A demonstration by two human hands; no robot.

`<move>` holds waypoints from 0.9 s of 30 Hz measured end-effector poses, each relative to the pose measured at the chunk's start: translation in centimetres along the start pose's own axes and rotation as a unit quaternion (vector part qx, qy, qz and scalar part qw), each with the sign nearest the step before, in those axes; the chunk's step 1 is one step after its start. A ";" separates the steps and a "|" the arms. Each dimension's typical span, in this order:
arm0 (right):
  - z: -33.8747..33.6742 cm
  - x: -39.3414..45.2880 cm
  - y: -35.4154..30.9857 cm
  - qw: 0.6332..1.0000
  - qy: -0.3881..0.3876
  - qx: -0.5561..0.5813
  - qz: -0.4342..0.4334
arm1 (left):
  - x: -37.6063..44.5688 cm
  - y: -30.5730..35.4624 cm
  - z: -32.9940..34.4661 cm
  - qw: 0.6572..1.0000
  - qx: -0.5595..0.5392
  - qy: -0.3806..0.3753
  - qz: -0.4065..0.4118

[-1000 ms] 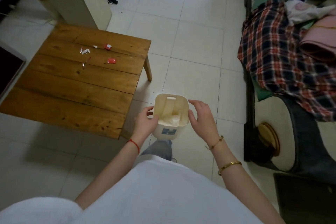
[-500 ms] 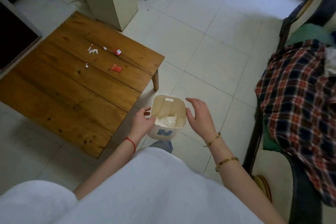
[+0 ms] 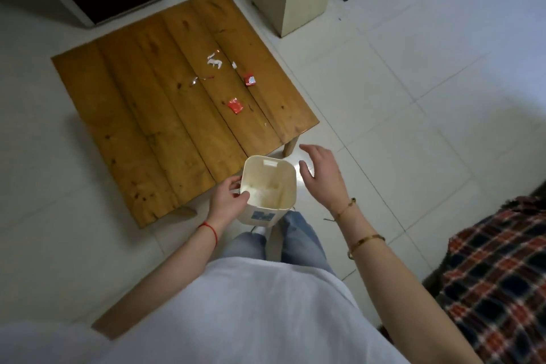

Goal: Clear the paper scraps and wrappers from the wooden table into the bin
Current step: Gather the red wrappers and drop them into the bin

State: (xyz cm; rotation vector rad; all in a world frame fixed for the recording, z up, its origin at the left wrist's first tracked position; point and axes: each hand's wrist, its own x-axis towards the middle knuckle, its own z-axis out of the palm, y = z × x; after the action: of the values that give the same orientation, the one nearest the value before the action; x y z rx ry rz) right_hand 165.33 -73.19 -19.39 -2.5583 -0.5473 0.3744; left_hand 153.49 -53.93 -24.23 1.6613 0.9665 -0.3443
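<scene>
Bin (image 3: 267, 186) is carried upright, mouth up, long axis vertical, just off the near corner of the table (image 3: 153, 127); some pale paper lies inside. Left hand (image 3: 227, 201) grips the bin's left rim, thumb over the edge. Right hand (image 3: 320, 174) is open and empty, fingers spread, just beside the bin's right wall and not touching it. Debris sits on the far-right part of the table: white paper scraps (image 3: 215, 61), a thin foil-like strip (image 3: 201, 80) (blurred, material uncertain), a red wrapper (image 3: 235, 105) lying flat, and a red-and-white wrapper (image 3: 250, 80) nearer the right edge. Judgement: step in hand is positioning the bin. Best done by bringing the rim level with, and just below, the table's right edge beside the wrappers, mouth kept up, so the free right hand can sweep the pieces straight in; the small scraps may scatter if swept fast.
</scene>
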 end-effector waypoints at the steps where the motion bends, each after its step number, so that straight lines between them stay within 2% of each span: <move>1: 0.1 1.2 0.2 1.000 -0.013 -0.005 -0.016 | 0.2 -0.2 0.3 1.000 -0.016 0.016 -0.012; 5: 0.9 6.0 1.5 0.994 -0.070 -0.015 -0.081 | 0.8 -0.8 2.0 0.991 -0.071 0.090 -0.062; 10: 2.8 11.7 2.4 0.981 -0.115 -0.027 -0.151 | 2.1 -1.7 4.6 0.975 -0.110 0.147 -0.125; 14: 5.8 16.4 2.8 0.967 -0.146 -0.050 -0.204 | 4.2 -3.1 6.7 0.963 -0.143 0.164 -0.159; 20: 11.3 23.5 2.6 0.948 -0.215 -0.083 -0.219 | 7.3 -6.1 9.3 0.940 -0.178 0.199 -0.212; 27: 17.2 29.6 2.2 0.916 -0.268 -0.126 -0.270 | 11.3 -9.6 10.4 0.934 -0.187 0.211 -0.220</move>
State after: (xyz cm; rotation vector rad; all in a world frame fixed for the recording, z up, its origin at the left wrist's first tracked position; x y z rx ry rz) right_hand 186.03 -54.76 -39.66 -2.3752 -1.5466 0.8464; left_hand 156.02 -58.41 -41.60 1.1770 1.6264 -0.0811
